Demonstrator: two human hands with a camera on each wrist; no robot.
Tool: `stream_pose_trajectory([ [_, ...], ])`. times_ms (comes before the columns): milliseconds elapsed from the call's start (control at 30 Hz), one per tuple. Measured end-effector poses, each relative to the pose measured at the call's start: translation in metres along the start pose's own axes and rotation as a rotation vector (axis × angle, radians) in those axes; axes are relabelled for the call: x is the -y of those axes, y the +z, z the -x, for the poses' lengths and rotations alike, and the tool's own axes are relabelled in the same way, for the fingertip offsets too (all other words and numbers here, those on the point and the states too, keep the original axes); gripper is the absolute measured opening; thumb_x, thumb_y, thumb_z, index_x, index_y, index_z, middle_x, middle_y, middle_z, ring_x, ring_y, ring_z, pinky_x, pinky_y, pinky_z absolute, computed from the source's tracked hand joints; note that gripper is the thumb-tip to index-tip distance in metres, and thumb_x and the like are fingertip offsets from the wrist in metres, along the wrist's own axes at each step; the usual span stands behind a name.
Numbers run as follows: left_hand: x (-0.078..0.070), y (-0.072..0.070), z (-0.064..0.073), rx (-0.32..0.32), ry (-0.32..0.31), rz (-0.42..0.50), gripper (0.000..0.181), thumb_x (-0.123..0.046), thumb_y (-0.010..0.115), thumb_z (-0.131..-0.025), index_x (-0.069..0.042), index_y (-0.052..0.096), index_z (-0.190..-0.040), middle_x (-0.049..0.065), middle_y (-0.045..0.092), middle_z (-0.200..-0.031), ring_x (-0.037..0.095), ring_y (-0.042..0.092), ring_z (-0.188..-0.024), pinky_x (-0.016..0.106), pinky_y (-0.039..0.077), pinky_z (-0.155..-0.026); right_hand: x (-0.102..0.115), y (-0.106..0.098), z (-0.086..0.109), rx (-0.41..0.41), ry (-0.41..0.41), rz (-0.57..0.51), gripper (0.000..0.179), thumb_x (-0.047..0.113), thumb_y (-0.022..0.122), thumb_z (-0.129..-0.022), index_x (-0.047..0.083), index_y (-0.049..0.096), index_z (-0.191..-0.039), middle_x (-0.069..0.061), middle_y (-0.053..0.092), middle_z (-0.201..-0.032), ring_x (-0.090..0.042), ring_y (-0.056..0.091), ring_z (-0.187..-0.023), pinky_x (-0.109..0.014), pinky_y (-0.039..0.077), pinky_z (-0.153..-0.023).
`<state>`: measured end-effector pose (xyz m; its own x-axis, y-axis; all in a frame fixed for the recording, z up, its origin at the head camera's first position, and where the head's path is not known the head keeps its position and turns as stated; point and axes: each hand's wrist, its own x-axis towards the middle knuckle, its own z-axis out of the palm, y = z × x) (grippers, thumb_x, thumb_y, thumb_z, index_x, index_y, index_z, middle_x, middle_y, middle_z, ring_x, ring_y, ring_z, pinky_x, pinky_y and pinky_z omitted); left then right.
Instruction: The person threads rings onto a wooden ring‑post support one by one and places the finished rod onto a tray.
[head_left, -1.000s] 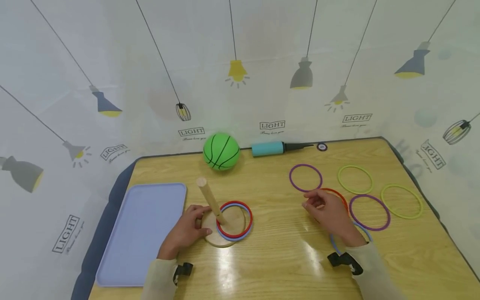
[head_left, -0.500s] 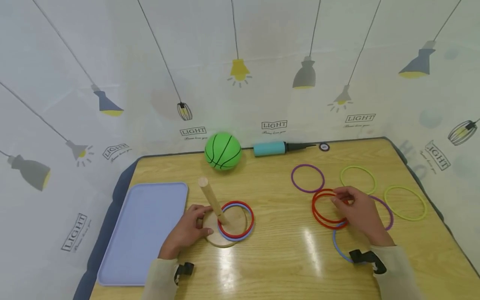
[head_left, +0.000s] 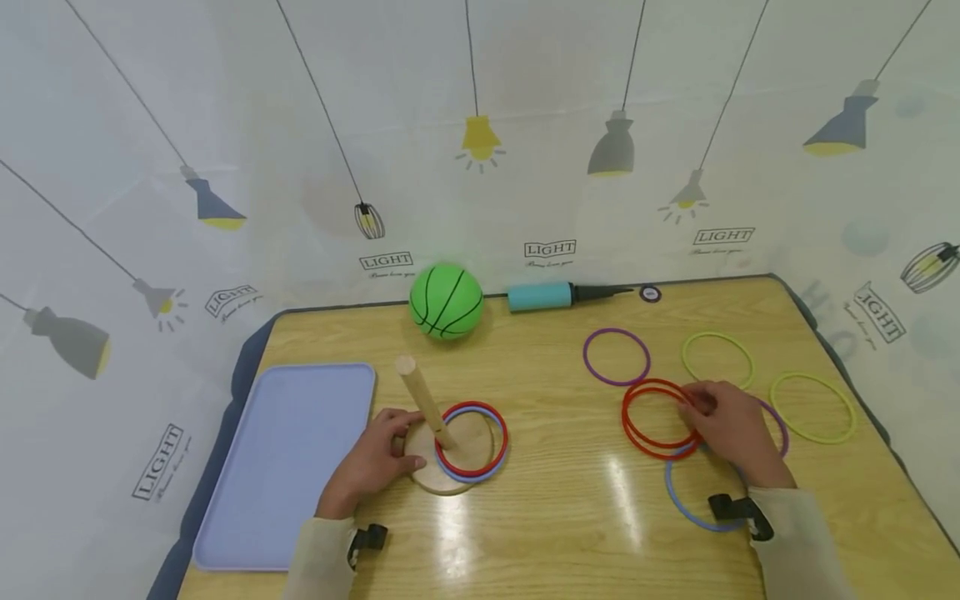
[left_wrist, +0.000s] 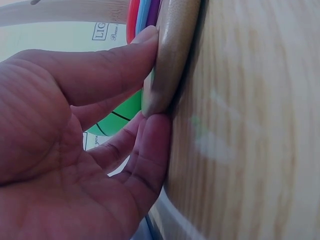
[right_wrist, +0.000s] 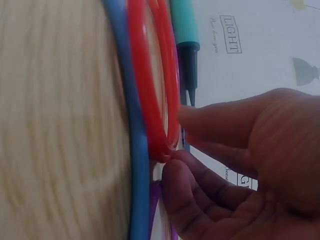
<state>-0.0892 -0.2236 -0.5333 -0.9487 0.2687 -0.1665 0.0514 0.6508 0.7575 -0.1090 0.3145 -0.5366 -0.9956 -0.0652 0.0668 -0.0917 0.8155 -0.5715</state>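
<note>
My left hand [head_left: 372, 457] grips the rim of a wooden ring-toss stand's round base [head_left: 423, 479], thumb on top and fingers at the edge. The stand's upright peg [head_left: 418, 392] carries a red ring [head_left: 504, 437] and a blue ring [head_left: 491, 472]. A purple ring [left_wrist: 153, 11] shows beneath them in the left wrist view. At the right, my right hand [head_left: 733, 429] has thumb and fingertips at the right edge of two overlapping red rings [head_left: 628, 429]. In the right wrist view, thumb and fingers close around the edge of the red rings [right_wrist: 142, 65]; which ring is pinched is unclear.
A lilac tray [head_left: 285, 467] lies left of the stand. Behind are a green ball [head_left: 446, 300], a teal pump [head_left: 540, 297] and a small dark disc [head_left: 650, 292]. Purple rings [head_left: 587, 358], yellow rings [head_left: 813, 439] and a blue ring [head_left: 678, 500] lie around my right hand.
My right hand has moved right across the red rings to their right edge, then slightly down, fingertips now at the rim. My left hand stays on the base.
</note>
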Motion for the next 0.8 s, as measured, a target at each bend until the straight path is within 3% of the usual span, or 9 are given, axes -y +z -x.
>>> stream_pose_trajectory([
  [200,0.001,0.001,-0.001,0.017,-0.017,-0.003,0.066,-0.006,0.086,-0.087,-0.011,0.061,-0.149,0.016,0.055,-0.136,0.03,0.062,-0.117,0.03,0.055,-0.086,-0.004,0.001,-0.003,0.022,-0.023,0.05,0.027,0.008,0.076,-0.094,-0.007,0.074,-0.117,-0.019,0.074,-0.098,-0.029,0.068,-0.084,-0.038,0.053,-0.073],
  [400,0.002,0.001,-0.002,0.021,-0.014,0.011,0.066,-0.005,0.085,-0.088,-0.011,0.061,-0.149,0.017,0.055,-0.136,0.031,0.062,-0.117,0.03,0.055,-0.086,-0.001,-0.004,-0.003,0.071,0.012,0.096,0.026,0.007,0.07,-0.094,-0.008,0.075,-0.116,-0.019,0.076,-0.099,-0.032,0.069,-0.085,-0.045,0.055,-0.073],
  [800,-0.001,-0.001,0.001,0.015,-0.017,0.022,0.064,-0.004,0.085,-0.088,-0.01,0.062,-0.147,0.018,0.055,-0.136,0.033,0.063,-0.118,0.03,0.056,-0.084,0.008,-0.012,0.0,0.068,0.015,0.003,0.029,0.016,0.07,-0.102,-0.001,0.071,-0.125,-0.012,0.073,-0.097,-0.029,0.072,-0.086,-0.039,0.055,-0.072],
])
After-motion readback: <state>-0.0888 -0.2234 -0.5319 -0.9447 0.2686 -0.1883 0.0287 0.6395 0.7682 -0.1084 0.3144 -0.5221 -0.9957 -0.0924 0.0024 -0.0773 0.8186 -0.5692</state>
